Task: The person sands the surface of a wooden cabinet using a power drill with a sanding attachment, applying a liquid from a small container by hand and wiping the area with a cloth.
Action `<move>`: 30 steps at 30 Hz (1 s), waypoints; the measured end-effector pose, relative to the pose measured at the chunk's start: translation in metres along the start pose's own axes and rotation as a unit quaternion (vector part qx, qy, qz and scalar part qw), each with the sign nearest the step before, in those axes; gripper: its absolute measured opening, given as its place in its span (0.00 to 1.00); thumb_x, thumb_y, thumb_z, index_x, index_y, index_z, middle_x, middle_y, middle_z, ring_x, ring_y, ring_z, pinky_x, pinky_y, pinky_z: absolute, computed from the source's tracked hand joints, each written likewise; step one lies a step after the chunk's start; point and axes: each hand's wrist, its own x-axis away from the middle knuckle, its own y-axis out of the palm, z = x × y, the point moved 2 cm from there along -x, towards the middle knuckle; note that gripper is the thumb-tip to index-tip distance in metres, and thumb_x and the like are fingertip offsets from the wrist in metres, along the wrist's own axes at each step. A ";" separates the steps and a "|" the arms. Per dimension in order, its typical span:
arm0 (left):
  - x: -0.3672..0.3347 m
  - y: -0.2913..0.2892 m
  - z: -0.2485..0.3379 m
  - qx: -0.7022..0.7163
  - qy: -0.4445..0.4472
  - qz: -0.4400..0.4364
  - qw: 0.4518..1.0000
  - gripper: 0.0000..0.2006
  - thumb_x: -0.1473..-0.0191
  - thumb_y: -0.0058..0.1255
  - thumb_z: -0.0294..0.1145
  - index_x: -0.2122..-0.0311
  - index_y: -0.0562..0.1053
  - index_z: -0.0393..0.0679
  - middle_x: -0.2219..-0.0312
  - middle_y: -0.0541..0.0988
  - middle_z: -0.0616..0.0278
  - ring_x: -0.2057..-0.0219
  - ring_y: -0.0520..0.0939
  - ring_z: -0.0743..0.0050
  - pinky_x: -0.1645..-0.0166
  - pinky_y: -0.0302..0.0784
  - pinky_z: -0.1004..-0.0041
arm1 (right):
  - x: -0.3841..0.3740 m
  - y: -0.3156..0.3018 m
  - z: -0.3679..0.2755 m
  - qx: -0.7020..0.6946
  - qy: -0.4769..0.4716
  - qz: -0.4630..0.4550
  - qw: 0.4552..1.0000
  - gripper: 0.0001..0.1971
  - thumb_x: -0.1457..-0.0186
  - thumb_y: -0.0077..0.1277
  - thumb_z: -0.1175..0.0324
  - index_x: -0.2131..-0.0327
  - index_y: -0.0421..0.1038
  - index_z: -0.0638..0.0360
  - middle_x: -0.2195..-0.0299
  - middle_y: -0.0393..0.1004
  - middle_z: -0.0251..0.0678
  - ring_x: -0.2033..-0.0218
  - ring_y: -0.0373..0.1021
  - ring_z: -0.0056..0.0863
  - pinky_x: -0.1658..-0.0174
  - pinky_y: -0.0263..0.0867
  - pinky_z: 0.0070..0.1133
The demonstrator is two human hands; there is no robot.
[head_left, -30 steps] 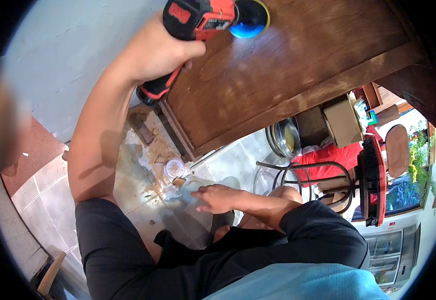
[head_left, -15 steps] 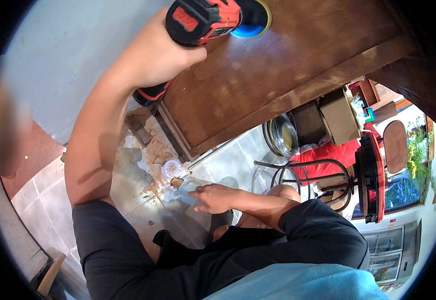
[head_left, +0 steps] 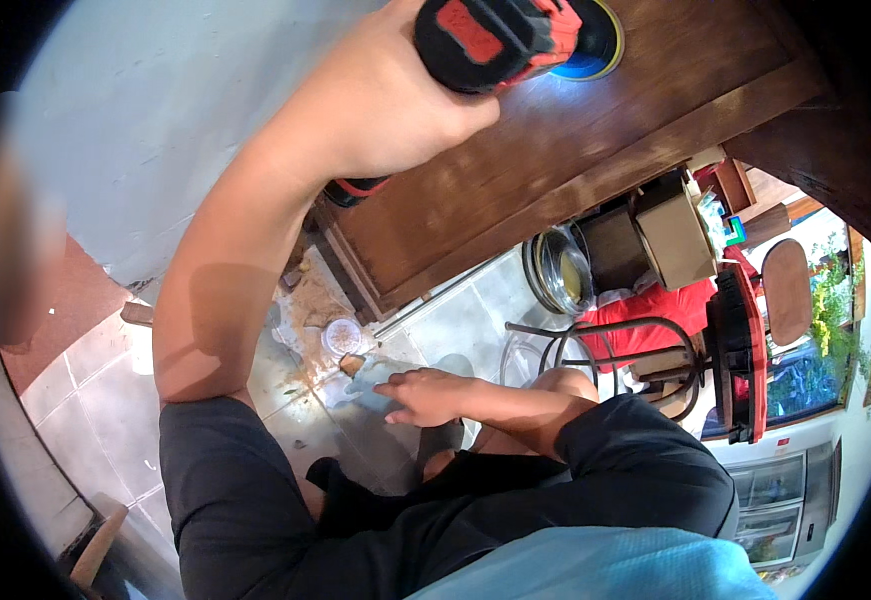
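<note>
My left hand is wrapped round the handle of a red and black cordless drill, whose lower end shows below my wrist. A round disc with a blue back and yellow rim is fitted to its front and meets the brown wooden panel. Bluish-white light falls on the wood beside the disc. Lower down, my right hand hangs over the tiled floor with its fingers loosely stretched. A pale grey-blue patch shows by its fingertips; I cannot tell what it is.
Brown dust and scraps lie on the tiles, with a round whitish lid-like piece. To the right are a metal-framed chair, a cardboard box, round clear containers and red cloth. A pale wall stands left.
My left hand has carried the drill and its disc to the right along the wooden panel. My right hand has hardly moved.
</note>
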 end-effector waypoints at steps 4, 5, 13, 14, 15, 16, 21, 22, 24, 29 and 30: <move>-0.003 0.002 0.003 0.027 0.027 0.009 0.999 0.14 0.52 0.65 0.30 0.61 0.75 0.39 0.74 0.78 0.67 0.72 0.76 0.74 0.61 0.76 0.68 | 0.002 -0.003 -0.006 0.003 0.013 -0.019 1.000 0.31 0.33 0.53 0.53 0.36 0.65 0.66 0.49 0.76 0.56 0.48 0.74 0.56 0.43 0.69 0.42; -0.003 0.002 0.004 0.031 0.015 0.022 0.999 0.13 0.52 0.64 0.29 0.62 0.75 0.39 0.76 0.78 0.67 0.73 0.75 0.75 0.63 0.75 0.69 | 0.002 -0.002 -0.006 0.002 0.012 -0.013 1.000 0.31 0.34 0.53 0.52 0.37 0.66 0.65 0.49 0.76 0.56 0.47 0.74 0.56 0.43 0.70 0.42; -0.008 -0.009 -0.029 0.068 -0.071 0.033 0.995 0.07 0.50 0.59 0.28 0.67 0.75 0.39 0.79 0.78 0.67 0.76 0.79 0.77 0.69 0.75 0.70 | 0.007 -0.004 -0.012 0.017 -0.005 -0.002 1.000 0.30 0.33 0.53 0.52 0.37 0.66 0.66 0.52 0.76 0.55 0.49 0.75 0.56 0.44 0.70 0.42; -0.005 -0.014 -0.037 0.062 -0.104 0.006 0.993 0.08 0.51 0.60 0.28 0.66 0.75 0.39 0.79 0.78 0.65 0.76 0.79 0.75 0.68 0.76 0.69 | 0.007 -0.005 -0.014 0.019 -0.003 -0.001 1.000 0.30 0.34 0.53 0.52 0.37 0.66 0.66 0.52 0.76 0.55 0.49 0.75 0.56 0.44 0.70 0.42; -0.002 -0.019 -0.044 0.057 -0.137 -0.020 0.989 0.09 0.52 0.61 0.29 0.66 0.74 0.38 0.78 0.79 0.63 0.76 0.79 0.74 0.68 0.76 0.67 | 0.008 -0.005 -0.016 0.020 0.000 -0.001 1.000 0.30 0.34 0.53 0.52 0.37 0.66 0.66 0.52 0.76 0.56 0.49 0.75 0.56 0.44 0.70 0.42; 0.001 -0.022 -0.049 0.050 -0.170 -0.047 0.983 0.11 0.52 0.62 0.29 0.65 0.74 0.38 0.78 0.79 0.61 0.76 0.80 0.72 0.67 0.77 0.66 | 0.008 -0.005 -0.016 0.019 -0.002 -0.001 1.000 0.30 0.34 0.53 0.52 0.37 0.66 0.66 0.52 0.76 0.56 0.49 0.75 0.56 0.44 0.70 0.42; 0.035 -0.013 -0.082 0.120 -0.177 -0.100 0.972 0.07 0.51 0.59 0.28 0.68 0.74 0.40 0.78 0.78 0.65 0.77 0.80 0.75 0.69 0.78 0.68 | 0.010 -0.002 -0.014 0.021 -0.009 0.018 1.000 0.31 0.34 0.54 0.52 0.37 0.65 0.66 0.50 0.76 0.56 0.49 0.75 0.56 0.44 0.70 0.41; 0.036 -0.014 -0.082 0.119 -0.179 -0.103 0.971 0.07 0.51 0.59 0.28 0.68 0.74 0.40 0.78 0.78 0.65 0.77 0.80 0.75 0.69 0.78 0.68 | 0.009 -0.003 -0.016 0.017 -0.009 0.018 1.000 0.31 0.34 0.54 0.52 0.37 0.65 0.66 0.50 0.76 0.56 0.49 0.75 0.56 0.44 0.70 0.41; 0.038 -0.019 -0.087 0.095 -0.229 -0.070 0.966 0.09 0.51 0.60 0.28 0.65 0.75 0.40 0.76 0.78 0.65 0.75 0.79 0.75 0.66 0.78 0.68 | 0.005 -0.007 -0.018 0.012 0.014 -0.003 1.000 0.31 0.34 0.53 0.52 0.36 0.65 0.65 0.48 0.75 0.56 0.48 0.75 0.56 0.44 0.70 0.41; 0.047 -0.007 -0.085 0.059 -0.061 -0.053 0.995 0.11 0.52 0.61 0.29 0.63 0.75 0.38 0.76 0.79 0.64 0.72 0.79 0.74 0.62 0.78 0.67 | 0.003 -0.006 -0.020 0.020 -0.008 0.028 0.999 0.31 0.33 0.52 0.51 0.36 0.65 0.64 0.48 0.75 0.55 0.48 0.74 0.56 0.43 0.70 0.41; 0.040 -0.009 -0.089 0.059 -0.062 -0.051 0.995 0.11 0.52 0.61 0.29 0.63 0.75 0.38 0.76 0.79 0.64 0.72 0.79 0.74 0.62 0.78 0.67 | 0.002 -0.009 -0.018 0.021 -0.001 0.011 1.000 0.31 0.34 0.52 0.51 0.36 0.65 0.64 0.47 0.75 0.55 0.47 0.74 0.56 0.43 0.70 0.41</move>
